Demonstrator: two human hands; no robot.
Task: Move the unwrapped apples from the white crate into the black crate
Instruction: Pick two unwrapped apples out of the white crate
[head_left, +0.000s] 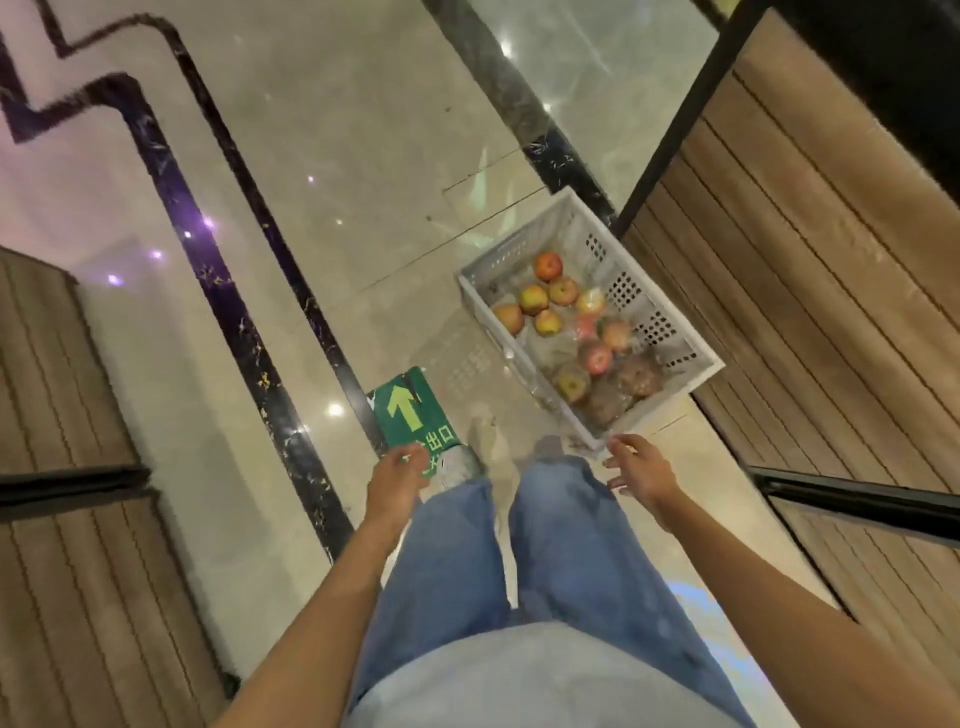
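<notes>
A white perforated crate (670, 317) stands on the marble floor ahead and to my right. Several bare red-yellow apples (534, 299) lie in its far half. Several apples wrapped in clear plastic (597, 358) fill the near half. My right hand (641, 470) hovers just short of the crate's near corner, fingers apart and empty. Over my left knee, my left hand (395, 475) is loosely curled and holds nothing. No black crate is in view.
I stand on glossy beige marble (337, 156) with black inlay strips. A green exit-arrow sticker (410, 410) lies by my left foot. Wood-slat panels with black frames rise at right (810, 270) and at left (57, 415).
</notes>
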